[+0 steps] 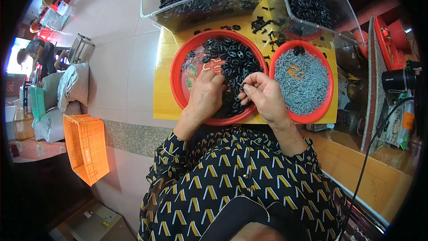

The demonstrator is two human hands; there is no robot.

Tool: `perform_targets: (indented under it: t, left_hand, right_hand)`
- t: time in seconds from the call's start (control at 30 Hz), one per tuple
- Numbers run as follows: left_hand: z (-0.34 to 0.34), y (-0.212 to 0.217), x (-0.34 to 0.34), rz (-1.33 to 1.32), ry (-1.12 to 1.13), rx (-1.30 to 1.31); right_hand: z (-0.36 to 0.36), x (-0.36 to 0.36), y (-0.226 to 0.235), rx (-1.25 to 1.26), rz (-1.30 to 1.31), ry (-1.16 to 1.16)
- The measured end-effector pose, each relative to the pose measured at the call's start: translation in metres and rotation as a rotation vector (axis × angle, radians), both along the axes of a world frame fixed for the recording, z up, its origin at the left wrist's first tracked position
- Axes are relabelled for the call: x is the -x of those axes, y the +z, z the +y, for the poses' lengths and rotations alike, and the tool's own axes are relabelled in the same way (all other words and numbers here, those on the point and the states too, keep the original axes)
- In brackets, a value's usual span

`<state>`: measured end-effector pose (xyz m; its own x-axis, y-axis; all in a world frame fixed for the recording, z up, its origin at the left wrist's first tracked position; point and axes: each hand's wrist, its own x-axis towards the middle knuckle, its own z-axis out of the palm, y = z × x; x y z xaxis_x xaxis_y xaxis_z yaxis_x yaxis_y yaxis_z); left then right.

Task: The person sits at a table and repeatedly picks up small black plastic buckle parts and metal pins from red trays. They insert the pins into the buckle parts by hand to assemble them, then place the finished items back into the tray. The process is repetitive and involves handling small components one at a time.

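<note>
My left hand (206,96) rests palm down in a round red tray (178,73), its fingers among several small black plastic ring-shaped parts (232,58). My right hand (263,93) hovers over the same tray's right side and pinches a small black part between thumb and fingertips. To the right sits a second red tray (327,85) heaped with small grey metal pieces (303,78). Both trays stand on a yellow table (162,102).
Two clear plastic bins of black parts stand behind the trays, one at the back (205,0) and one tilted at the right (312,4). Loose black parts lie between them. An orange crate (87,147) and stuffed sacks (71,85) sit on the tiled floor at left. A wooden bench (374,174) runs along the right.
</note>
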<state>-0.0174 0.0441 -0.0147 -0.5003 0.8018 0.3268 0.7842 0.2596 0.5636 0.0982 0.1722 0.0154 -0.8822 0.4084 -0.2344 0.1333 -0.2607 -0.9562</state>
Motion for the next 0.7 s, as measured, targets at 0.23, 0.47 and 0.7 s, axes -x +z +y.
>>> perform_targets:
  t: [0.23,0.47,0.7]
  left_hand:
    - [-0.010,-0.001,-0.003,-0.099,0.005,-0.114]
    - [-0.018,0.015,-0.023,-0.609,0.066,-0.348]
    - [-0.026,0.018,-0.030,-0.999,0.095,-0.490]
  right_hand:
    - [-0.005,0.005,-0.004,0.073,0.012,0.022]
    - [-0.016,0.011,-0.002,0.187,0.046,0.051]
    - [-0.021,0.011,-0.001,0.227,0.063,0.056]
